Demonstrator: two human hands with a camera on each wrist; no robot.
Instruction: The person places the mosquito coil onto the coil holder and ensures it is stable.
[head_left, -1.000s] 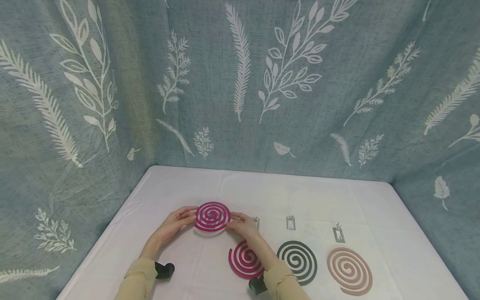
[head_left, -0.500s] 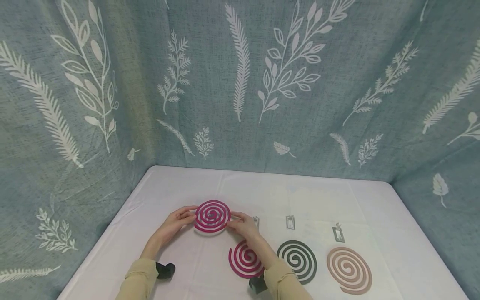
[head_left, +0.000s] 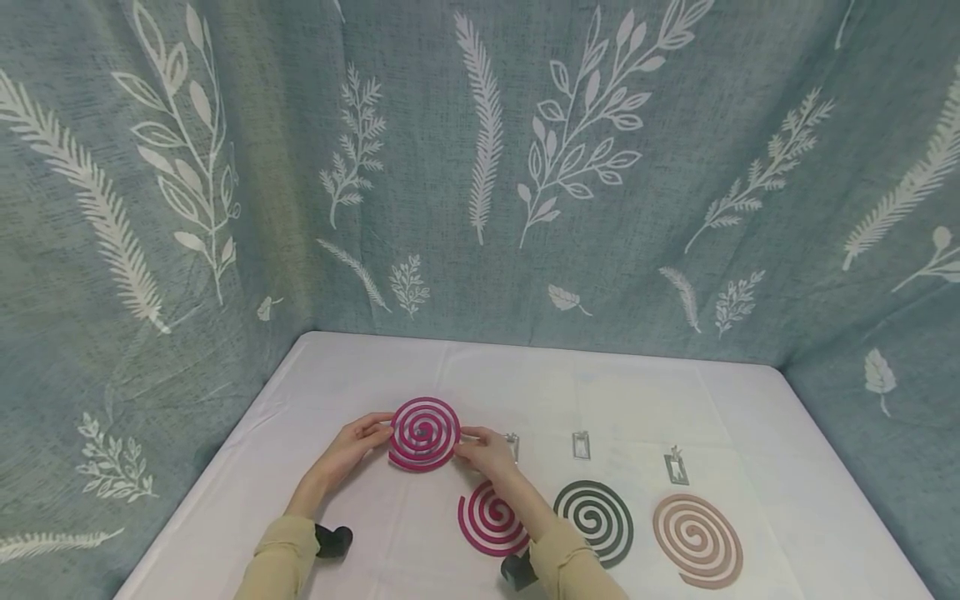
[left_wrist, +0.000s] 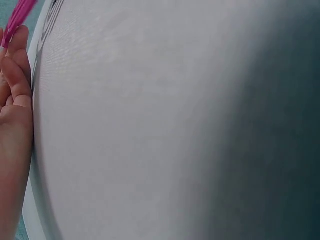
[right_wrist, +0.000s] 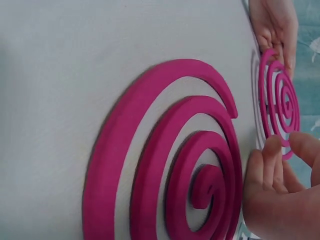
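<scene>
A magenta mosquito coil (head_left: 424, 432) is held between both hands, off the tabletop and tilted with its flat face toward the head camera. My left hand (head_left: 358, 442) pinches its left rim, fingers and thumb on either side. On the opposite rim, the right hand (head_left: 487, 454) pinches it between thumb and fingers. Something small and grey shows behind the coil's centre, too hidden to identify. A second magenta mosquito coil (right_wrist: 102, 170) lies flat under the right forearm, partly covered in the head view.
A dark green coil (head_left: 592, 521) and a brown coil (head_left: 697, 542) lie to the right on the white-covered table (head_left: 405, 542). Behind them are small metal coil stands (head_left: 582, 445), one (head_left: 513, 447) partly hidden by the right hand. Patterned curtains (head_left: 420, 167) enclose the table.
The held coil has tipped in the hands: its far edge has risen and its near edge has dropped, so more of its face shows. Both hands stay nearly in place.
</scene>
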